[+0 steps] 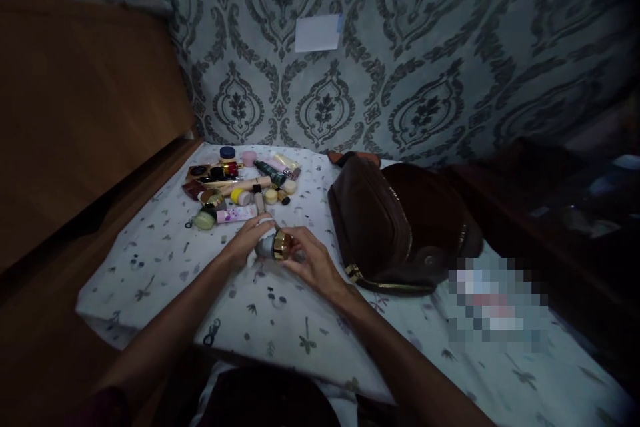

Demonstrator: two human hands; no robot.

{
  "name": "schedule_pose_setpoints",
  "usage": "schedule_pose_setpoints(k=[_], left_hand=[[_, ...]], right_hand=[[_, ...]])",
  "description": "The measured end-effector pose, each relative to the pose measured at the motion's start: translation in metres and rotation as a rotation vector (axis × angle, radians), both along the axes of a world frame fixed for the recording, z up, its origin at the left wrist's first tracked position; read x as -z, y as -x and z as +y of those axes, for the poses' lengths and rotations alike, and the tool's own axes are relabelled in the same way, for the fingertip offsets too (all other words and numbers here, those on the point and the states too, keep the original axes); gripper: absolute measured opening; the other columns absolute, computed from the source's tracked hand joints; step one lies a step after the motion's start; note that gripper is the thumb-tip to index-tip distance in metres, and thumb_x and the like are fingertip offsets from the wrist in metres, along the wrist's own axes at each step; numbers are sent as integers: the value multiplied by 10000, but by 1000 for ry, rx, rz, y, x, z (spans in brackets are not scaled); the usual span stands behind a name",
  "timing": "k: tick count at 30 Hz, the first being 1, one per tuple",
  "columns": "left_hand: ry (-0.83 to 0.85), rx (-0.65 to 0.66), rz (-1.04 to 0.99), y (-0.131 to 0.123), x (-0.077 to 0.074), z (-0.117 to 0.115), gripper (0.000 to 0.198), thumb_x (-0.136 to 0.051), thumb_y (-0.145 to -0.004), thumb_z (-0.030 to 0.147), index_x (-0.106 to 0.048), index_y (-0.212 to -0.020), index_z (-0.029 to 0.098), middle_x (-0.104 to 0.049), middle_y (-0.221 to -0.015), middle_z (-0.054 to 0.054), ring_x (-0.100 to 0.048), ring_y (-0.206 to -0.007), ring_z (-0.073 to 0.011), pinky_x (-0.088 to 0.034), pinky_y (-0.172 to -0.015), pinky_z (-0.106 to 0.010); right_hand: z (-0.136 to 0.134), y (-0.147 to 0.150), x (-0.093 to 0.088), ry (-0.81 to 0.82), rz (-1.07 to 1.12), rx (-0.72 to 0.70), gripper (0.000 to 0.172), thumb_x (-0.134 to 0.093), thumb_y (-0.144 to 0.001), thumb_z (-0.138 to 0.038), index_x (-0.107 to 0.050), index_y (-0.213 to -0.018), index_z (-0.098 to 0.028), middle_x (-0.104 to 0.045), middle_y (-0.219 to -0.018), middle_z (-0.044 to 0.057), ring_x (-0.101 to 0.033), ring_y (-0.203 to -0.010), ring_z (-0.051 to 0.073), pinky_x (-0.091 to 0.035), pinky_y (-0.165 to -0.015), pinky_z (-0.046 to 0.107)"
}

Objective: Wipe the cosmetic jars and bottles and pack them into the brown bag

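My left hand (249,240) and my right hand (311,257) meet over a bed with a white floral sheet (150,267). Between them they hold a small silvery jar with a gold band (274,245), lying on its side. The left fingers wrap its pale end, and the right fingers curl around the gold-banded end. Just beyond the hands lies a pile of cosmetics (240,187): tubes, small jars, a compact and lipsticks.
A dark brown leather bag (395,227) lies to the right of the hands. A wooden bed frame (75,113) rises on the left. Patterned wallpaper (400,47) with a white paper note (317,33) stands behind. A blurred patch (495,310) sits on the sheet at right.
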State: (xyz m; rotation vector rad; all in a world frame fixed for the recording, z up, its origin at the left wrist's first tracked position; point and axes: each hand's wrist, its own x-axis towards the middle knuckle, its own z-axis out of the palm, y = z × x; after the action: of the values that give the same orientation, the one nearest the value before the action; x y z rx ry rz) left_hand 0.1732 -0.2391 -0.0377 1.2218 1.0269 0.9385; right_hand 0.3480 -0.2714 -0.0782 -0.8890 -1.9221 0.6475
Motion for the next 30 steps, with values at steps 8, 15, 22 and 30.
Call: schedule_pose_setpoints(k=[8,15,22,30], left_hand=[[195,113,63,9,0,4,301,-600,-743,455,-594,-787,158,-504,-597,30,-446,-453,-92,-231,-337,-166],[-85,-69,-19,-3,10,-4,359,-644,-770,522,-584,-831,173,-537,-685,34,-481,-548,-86,-345,-449,-166],[39,-80,-163,2,9,3,304,-680,-728,454,-608,-735,159,-543,-585,41,-490,-474,-92,-385,-450,-191],[198,-48,-326,-5,7,4,311,-724,-704,397,-645,-879,152,-638,-727,-9,-603,-592,-133,-469,-540,-216]], right_hand=[[-5,-4,-5,-309,-215,-20,413,-536,-931,-179,-513,-1327,-293,-518,-1332,119,-565,-1182,241,-528,-950,426],[-2,6,-5,225,92,168,606,-752,-759,-397,-507,-1276,-197,-638,-1042,82,-637,-754,177,-555,-615,306],[1,5,-7,237,261,15,504,-803,-702,-401,-623,-1146,-243,-614,-1053,51,-627,-815,168,-560,-737,322],[0,9,-10,388,511,-78,554,-874,-611,-373,-639,-1102,-273,-629,-1128,37,-626,-988,198,-521,-881,336]])
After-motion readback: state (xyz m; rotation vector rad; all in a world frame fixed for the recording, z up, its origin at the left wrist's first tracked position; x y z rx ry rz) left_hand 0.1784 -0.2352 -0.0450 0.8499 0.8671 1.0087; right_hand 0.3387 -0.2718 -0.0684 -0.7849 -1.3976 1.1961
